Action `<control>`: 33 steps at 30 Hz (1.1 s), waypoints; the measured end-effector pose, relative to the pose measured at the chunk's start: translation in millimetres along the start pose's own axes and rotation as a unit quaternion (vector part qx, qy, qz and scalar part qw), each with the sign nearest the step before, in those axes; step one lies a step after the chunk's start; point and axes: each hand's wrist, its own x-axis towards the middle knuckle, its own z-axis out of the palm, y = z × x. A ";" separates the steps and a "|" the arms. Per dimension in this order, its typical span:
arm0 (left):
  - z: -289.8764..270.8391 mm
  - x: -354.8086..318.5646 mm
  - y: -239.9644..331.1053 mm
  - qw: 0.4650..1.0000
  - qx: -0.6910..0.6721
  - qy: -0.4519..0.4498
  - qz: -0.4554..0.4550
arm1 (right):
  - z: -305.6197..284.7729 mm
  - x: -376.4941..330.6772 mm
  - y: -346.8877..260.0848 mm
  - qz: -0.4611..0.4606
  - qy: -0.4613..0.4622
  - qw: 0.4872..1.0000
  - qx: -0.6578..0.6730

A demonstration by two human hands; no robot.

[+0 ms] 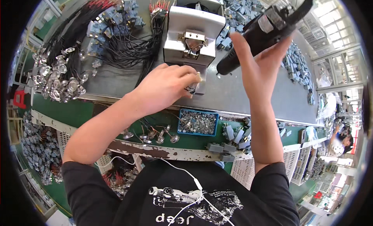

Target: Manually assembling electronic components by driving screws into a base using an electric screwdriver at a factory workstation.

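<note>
grey and cluttered, the table runs across a workshop with bright windows off to the right, and a green ledge sits along its near edge. the left hand rests on the table just in front of a white fixture machine, its fingers pinched closed around a small metal part at the foot of that machine; the part is mostly hidden by the fingertips, so its exact shape cannot be told. it looks tiny, stiff and light, probably slick bare metal, so a fingertip pinch at its sides seems the only sensible hold, and it could easily slip or flick away. the right hand is raised above the table, wrapped around the lower body of a black electric screwdriver that tilts up to the right, its tip pointing down toward the table near the machine. the tool appears rigid and fairly heavy for one hand, best gripped round the thick barrel as it is now. just below the left hand on the ledge stands a blue tray full of small metal pieces. bundles of black wires with round metal discs lie at the far left, and grey connector blocks are scattered near the tray.
</note>
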 end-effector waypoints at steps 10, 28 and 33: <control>-89.4 -86.4 -118.3 0.888 0.346 0.229 -0.197 | -67.8 -152.3 -31.4 0.200 -0.233 0.937 -0.166; -75.2 -85.7 -18.7 0.954 0.024 0.229 -0.193 | -108.6 -138.2 -26.8 0.393 -0.208 0.880 -0.165; -63.9 -86.5 2.2 0.960 0.014 -0.056 -0.273 | -82.0 -141.8 -31.3 0.562 -0.019 0.802 0.200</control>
